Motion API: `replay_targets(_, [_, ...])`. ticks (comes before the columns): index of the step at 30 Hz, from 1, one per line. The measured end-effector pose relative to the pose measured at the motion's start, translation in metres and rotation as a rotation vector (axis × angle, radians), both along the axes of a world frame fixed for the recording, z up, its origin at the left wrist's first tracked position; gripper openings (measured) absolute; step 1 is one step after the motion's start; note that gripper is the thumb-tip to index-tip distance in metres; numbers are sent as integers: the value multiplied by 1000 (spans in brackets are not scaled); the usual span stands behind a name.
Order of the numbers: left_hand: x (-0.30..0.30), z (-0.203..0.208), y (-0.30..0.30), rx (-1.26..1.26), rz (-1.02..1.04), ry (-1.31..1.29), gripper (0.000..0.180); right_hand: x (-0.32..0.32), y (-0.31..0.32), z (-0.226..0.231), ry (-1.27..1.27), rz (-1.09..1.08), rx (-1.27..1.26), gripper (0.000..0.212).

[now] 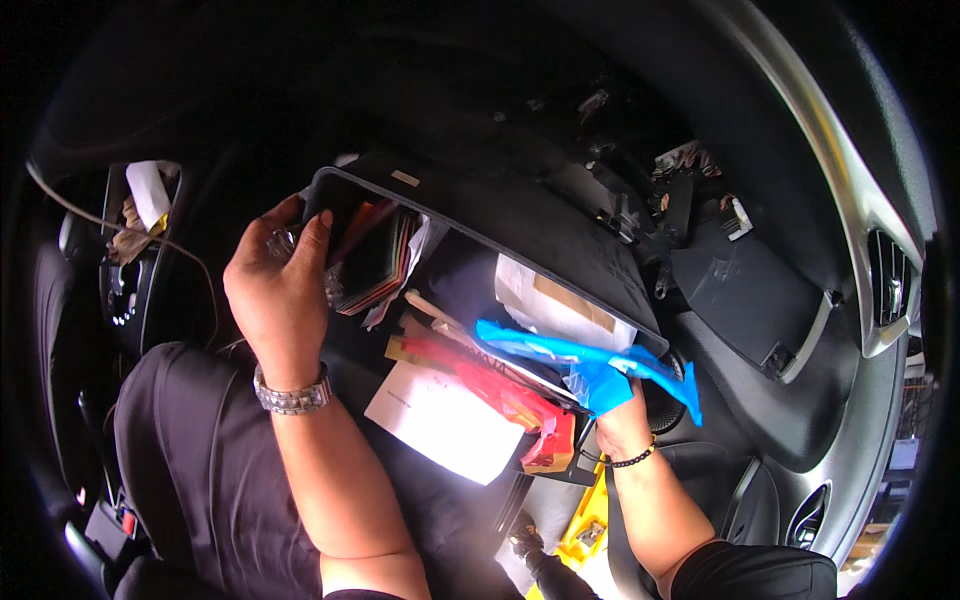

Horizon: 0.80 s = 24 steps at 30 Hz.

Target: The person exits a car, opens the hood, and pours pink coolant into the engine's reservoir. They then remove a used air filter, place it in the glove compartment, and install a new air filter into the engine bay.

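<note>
While both forearms come up from the lower edge, the scene reads so:

Left hand: the left hand (280, 285) is closed in a grip round the left end of the black tray (560, 235), thumb on the near face and fingers curled over its top edge; a small clear, crinkled thing is pressed under the fingers, too blurred to tell what it is.

Left wrist: a metal watch (292, 397) sits on it.

Right hand: the right hand (622, 425) is under the tray's right end, mostly hidden; I cannot tell how far it is closed, though it touches the blue plastic wrapper (590, 362) that hangs over it.

Right wrist: a dark bead bracelet (634, 459).

Tray, left end: a fanned stack of thin cards or booklets (375, 262) with dark and red edges, just beside the left thumb.

Tray, middle: a white folded paper with a tan strip (560, 303), lying against the far wall.

Tray, near edge: red packets (495, 385) and a white sheet (445, 420) spill over it toward the lap, between the two hands.

Tray, position: held tilted above the lap, left end higher, spanning from one hand to the other.

Beyond the tray: an opened dashboard cavity with loose connectors (690, 195).

Far right: silver trim and an air vent (890, 280).

Below: a yellow object (585, 530) near the right forearm.
</note>
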<state>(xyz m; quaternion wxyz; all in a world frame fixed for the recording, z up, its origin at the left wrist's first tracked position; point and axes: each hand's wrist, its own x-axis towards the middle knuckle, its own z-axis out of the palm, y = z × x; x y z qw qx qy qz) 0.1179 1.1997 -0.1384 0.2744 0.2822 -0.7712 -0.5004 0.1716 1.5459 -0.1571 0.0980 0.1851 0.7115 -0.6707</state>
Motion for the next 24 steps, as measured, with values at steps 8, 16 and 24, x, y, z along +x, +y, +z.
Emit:
replay_targets(8, [-10, -12, 21, -93, -19, 146, 20, 10, 33, -42, 43, -118, 10, 6])
replay_targets(16, [8, -3, 17, -192, 42, 201, 17, 45, 74, -104, 121, -105, -288, 21])
replay_targets(24, [16, 6, 14, -258, 21, 237, 27, 51, 48, -71, 44, -121, -218, 21])
